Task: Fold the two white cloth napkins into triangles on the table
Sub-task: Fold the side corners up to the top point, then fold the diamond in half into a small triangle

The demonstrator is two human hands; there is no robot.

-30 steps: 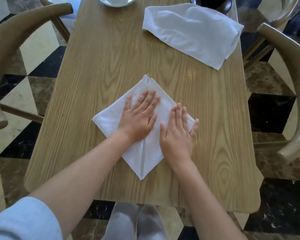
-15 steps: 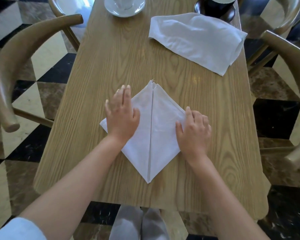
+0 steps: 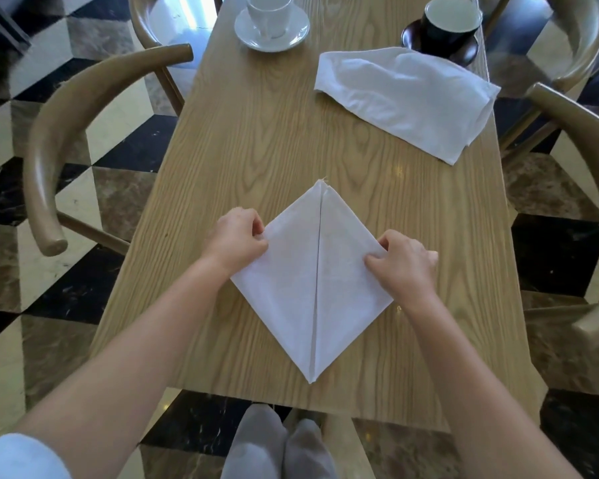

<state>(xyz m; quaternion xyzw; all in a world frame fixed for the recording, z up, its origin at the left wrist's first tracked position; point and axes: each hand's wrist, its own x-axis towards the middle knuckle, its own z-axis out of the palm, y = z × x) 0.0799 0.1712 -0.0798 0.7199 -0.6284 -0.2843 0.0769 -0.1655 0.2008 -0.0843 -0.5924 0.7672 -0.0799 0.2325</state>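
Note:
A white napkin (image 3: 312, 285) lies near the front of the wooden table (image 3: 256, 140), folded into a diamond with a seam down its middle. My left hand (image 3: 237, 238) pinches its left corner between thumb and curled fingers. Across the diamond, my right hand (image 3: 403, 262) pinches the right corner the same way. A second white napkin (image 3: 405, 98) lies loosely folded and rumpled at the back right of the table, apart from both hands.
A white cup on a saucer (image 3: 272, 24) stands at the far middle, and a black cup on a dark saucer (image 3: 446, 27) at the far right. Curved wooden chairs (image 3: 49, 160) flank the table on both sides. Checkered marble floor lies below.
Both hands slid outward from the middle of the napkin to its left and right corners. Flat fingers have curled into pinches on those corners.

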